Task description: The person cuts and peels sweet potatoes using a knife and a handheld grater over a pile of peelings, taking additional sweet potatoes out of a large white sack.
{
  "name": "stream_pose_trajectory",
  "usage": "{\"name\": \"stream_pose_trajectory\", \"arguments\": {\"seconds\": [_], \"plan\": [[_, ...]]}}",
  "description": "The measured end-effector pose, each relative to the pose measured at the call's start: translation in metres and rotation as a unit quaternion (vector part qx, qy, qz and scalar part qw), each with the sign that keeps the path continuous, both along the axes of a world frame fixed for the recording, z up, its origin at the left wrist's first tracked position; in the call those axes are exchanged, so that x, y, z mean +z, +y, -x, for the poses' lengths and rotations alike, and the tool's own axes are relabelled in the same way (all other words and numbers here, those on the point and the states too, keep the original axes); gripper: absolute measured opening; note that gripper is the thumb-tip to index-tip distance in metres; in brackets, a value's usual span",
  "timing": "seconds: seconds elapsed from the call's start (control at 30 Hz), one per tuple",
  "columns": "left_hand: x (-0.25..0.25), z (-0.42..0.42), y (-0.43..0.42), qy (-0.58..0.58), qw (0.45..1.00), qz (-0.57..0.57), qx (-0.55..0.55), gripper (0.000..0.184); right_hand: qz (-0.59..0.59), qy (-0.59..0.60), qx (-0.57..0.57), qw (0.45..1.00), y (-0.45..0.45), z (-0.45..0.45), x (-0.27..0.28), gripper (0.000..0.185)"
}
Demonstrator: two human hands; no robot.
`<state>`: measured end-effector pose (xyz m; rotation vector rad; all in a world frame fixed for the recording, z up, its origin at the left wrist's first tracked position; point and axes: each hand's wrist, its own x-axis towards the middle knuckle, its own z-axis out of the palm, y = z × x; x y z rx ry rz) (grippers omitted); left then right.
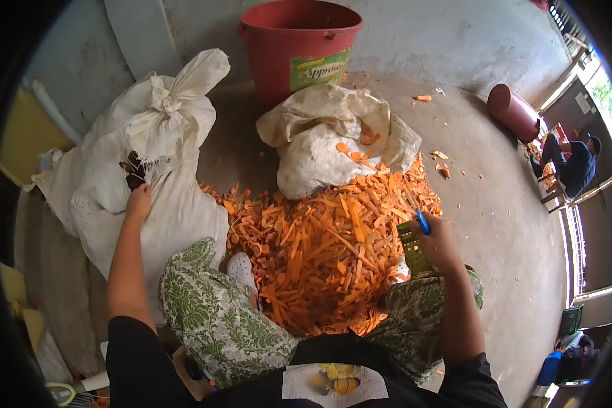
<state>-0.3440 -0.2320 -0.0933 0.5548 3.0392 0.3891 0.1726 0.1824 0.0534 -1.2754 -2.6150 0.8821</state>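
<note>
My left hand (139, 202) is at a torn hole in a bulging, knotted white sack (163, 224), its fingers closed at the frayed edge. Dark brown lumps (133, 170) show through the hole; their kind is unclear. My right hand (436, 243) is closed round the blue handle of a knife (423, 222), whose thin blade points up and away over the orange pile. A large heap of orange slices and peelings (326, 251), which look like carrot, lies between my legs. Partly hidden by my right hand is a green perforated basket (409, 246).
A crumpled white sack (319, 160) lies on the heap's far side, before a red tub (272, 58) by the wall. Loose orange pieces (423, 98) dot the concrete floor (496, 272). At far right, a person (579, 166) sits near a tipped reddish bin (513, 112).
</note>
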Motion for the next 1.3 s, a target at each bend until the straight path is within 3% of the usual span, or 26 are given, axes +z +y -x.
{"name": "stream_pose_trajectory", "arguments": {"seconds": [0.37,0.47,0.57,0.63,0.67,0.87,0.9,0.93,1.1,1.3], "plan": [[-0.026,0.017,0.018,-0.052,0.995,0.056,-0.058,0.051,-0.081,-0.053,0.063,0.993,-0.009,0.042,-0.035,0.014],[-0.033,0.036,0.011,-0.088,0.994,0.033,-0.056,0.054,-0.073,-0.081,0.079,0.991,-0.013,0.051,-0.038,0.014],[-0.072,0.086,-0.011,-0.081,0.995,-0.048,-0.038,0.054,-0.082,-0.098,0.089,0.988,-0.010,0.055,-0.043,0.013],[-0.067,0.093,-0.007,-0.106,0.986,-0.114,0.063,0.052,-0.093,-0.093,0.073,0.989,-0.007,0.055,-0.047,0.013],[-0.068,0.094,-0.002,-0.027,0.998,0.034,0.046,0.048,-0.092,-0.096,0.072,0.989,-0.006,0.055,-0.048,0.013],[-0.073,0.099,0.033,0.041,0.995,0.019,0.093,0.037,-0.085,-0.074,0.049,0.992,0.000,0.052,-0.060,0.016],[-0.081,0.112,0.034,0.047,0.993,-0.009,0.109,0.037,-0.085,-0.076,0.043,0.993,0.001,0.053,-0.060,0.016],[-0.111,0.152,0.024,-0.016,0.991,0.050,0.126,0.037,-0.087,-0.077,0.038,0.993,0.003,0.054,-0.061,0.016],[-0.085,0.163,0.089,-0.019,0.981,-0.051,0.187,0.037,-0.100,-0.087,0.020,0.991,0.017,0.053,-0.070,0.015],[-0.095,0.193,0.096,-0.077,0.948,-0.198,0.238,0.037,-0.104,-0.104,-0.035,0.989,0.032,0.044,-0.086,0.014]]}}
